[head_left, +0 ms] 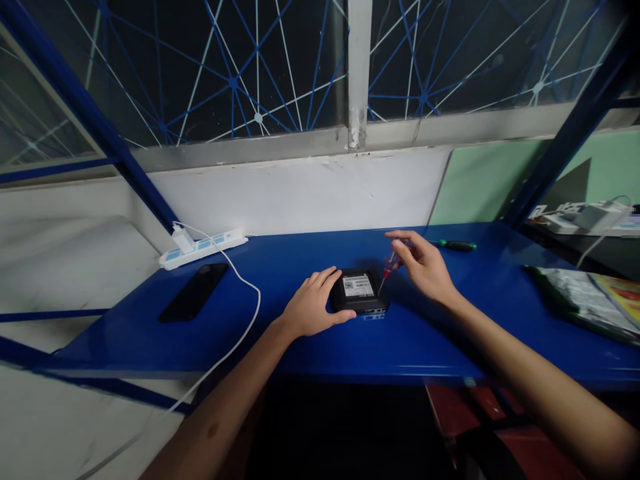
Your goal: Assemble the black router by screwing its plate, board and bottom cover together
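Note:
A small black electronic box with a white printed label lies flat on the blue table, ports on its near side. My left hand grips its left end, thumb along the near edge and fingers at the far left corner. In my right hand is a small screwdriver with a clear and red handle, pinched between thumb and fingers. Its thin shaft slants down to the right part of the box's top; whether the tip sits in a screw is too small to tell.
A green and black screwdriver lies behind my right hand. At left are a black phone and a white power strip with a charger; its white cable crosses the table's front edge. A shiny packet lies at right.

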Tool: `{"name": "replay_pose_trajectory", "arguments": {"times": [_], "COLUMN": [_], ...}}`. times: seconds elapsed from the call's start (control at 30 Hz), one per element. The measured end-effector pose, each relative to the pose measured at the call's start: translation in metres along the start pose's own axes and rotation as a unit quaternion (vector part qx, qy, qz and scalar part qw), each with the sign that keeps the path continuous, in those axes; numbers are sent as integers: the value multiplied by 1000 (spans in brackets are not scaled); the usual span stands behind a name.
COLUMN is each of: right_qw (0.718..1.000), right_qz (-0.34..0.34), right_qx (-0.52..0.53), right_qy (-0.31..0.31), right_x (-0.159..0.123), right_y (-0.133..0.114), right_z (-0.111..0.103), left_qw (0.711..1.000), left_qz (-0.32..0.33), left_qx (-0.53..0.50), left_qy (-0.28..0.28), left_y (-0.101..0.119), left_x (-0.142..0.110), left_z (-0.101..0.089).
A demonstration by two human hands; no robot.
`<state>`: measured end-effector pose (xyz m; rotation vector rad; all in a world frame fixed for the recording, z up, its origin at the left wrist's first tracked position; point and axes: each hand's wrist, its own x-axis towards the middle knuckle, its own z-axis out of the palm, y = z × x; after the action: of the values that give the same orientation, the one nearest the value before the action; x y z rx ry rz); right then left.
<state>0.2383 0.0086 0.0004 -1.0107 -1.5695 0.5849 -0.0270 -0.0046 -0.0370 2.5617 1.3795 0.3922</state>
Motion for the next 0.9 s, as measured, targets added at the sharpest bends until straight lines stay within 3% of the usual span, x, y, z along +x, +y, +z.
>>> {"name": "replay_pose_trajectory", "arguments": {"times": [0.2,0.47,0.73,0.9], "right_qw": [998,1000,999,1000], "right_qz": [30,2,32,5], "right_qx": [50,-2,41,7], "right_qy": [-18,3,-16,-10], "right_x": [1,2,2,2], "right_y": [6,3,11,7], "right_z": [1,0,0,0], "left_qw": [1000,1000,1000,1000], "left_qz": [-7,-6,-11,4], "left_qx": [-4,0,-3,-7], "left_qy": [-6,-2,-11,2], "left_y": [0,3,2,0], "left_x": [0,0,0,0], "left_z": [0,-1,-2,0]}}
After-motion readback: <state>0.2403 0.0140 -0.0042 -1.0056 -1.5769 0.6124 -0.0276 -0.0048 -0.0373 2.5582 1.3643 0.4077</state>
